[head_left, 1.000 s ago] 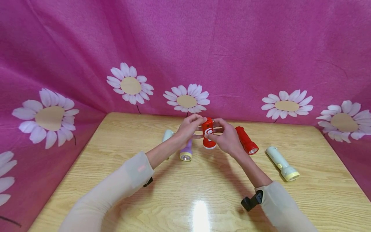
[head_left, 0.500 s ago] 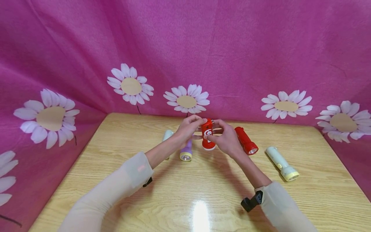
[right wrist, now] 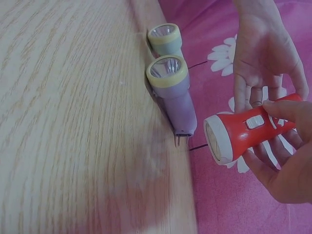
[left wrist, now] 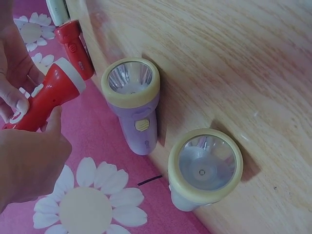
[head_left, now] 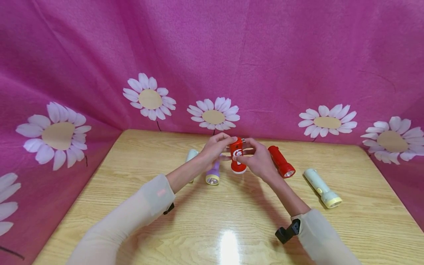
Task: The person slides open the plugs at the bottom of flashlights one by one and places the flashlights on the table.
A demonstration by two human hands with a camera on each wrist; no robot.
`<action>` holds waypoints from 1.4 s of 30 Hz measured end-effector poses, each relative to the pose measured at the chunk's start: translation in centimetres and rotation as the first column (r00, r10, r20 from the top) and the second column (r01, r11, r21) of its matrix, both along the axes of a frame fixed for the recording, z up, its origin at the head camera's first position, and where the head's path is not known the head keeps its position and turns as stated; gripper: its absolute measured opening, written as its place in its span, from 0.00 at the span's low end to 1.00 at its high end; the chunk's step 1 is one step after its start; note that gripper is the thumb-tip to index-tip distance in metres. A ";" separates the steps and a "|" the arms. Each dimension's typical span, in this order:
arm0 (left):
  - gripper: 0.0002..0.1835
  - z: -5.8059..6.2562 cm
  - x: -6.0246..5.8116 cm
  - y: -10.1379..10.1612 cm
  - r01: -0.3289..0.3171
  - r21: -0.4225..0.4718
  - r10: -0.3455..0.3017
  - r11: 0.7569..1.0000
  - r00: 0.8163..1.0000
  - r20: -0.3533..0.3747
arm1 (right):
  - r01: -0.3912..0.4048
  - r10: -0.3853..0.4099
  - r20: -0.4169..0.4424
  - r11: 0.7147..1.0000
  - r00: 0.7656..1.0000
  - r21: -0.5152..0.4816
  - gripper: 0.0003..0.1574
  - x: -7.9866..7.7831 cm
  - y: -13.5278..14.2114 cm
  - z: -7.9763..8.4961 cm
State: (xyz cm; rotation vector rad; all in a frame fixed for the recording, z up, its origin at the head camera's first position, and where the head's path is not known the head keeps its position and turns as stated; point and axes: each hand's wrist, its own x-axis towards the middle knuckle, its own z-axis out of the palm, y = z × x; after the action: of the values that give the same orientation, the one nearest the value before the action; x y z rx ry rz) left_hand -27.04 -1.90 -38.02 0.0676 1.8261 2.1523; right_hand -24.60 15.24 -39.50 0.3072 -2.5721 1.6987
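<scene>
Both hands hold a red flashlight (head_left: 236, 156) with a white rim, lens end down, above the back of the table. Metal plug prongs (head_left: 243, 140) stick out at its upper end. My left hand (head_left: 214, 149) has its thumb on that upper end, fingers behind. My right hand (head_left: 260, 158) grips the body from the right, thumb across the front by the white print. A white slide switch (right wrist: 255, 122) shows on the body in the right wrist view. Just left of it lies a purple flashlight (head_left: 213, 171) with a cream rim, partly behind the left hand.
A pale green flashlight (head_left: 191, 154) lies behind the left wrist, partly hidden. Right of the hands, another red flashlight (head_left: 281, 162) and a second pale green one (head_left: 321, 187) rest on the wooden table (head_left: 198, 224). A pink flowered cloth (head_left: 265, 66) hangs behind.
The held red flashlight has come down slightly and tilted a little, so its prongs show more plainly. Both hands keep their hold; the other flashlights stay put.
</scene>
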 end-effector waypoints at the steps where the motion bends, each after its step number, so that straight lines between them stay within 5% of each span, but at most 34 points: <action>1: 0.08 0.0 0.0 0.0 -0.001 -0.001 0.001 1.000 1.000 0.006 | -0.001 0.001 0.004 1.000 1.000 -0.001 0.27 0.0 0.0 0.0; 34: 0.10 0.1 0.1 0.1 0.007 0.004 -0.007 1.000 0.997 0.072 | 0.009 -0.009 0.026 1.000 1.000 -0.026 0.29 0.0 -0.2 -0.4; 42: 0.11 0.1 0.2 0.2 0.052 -0.028 -0.050 0.998 0.998 0.048 | 0.025 -0.023 0.069 0.999 0.997 -0.038 0.27 0.0 0.1 -0.6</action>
State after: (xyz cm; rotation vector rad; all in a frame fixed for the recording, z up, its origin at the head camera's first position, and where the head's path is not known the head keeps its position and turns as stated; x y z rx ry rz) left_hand -26.85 -1.73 -37.90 0.0554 1.8096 2.0742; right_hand -24.65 15.35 -40.14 0.2192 -2.5756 1.7789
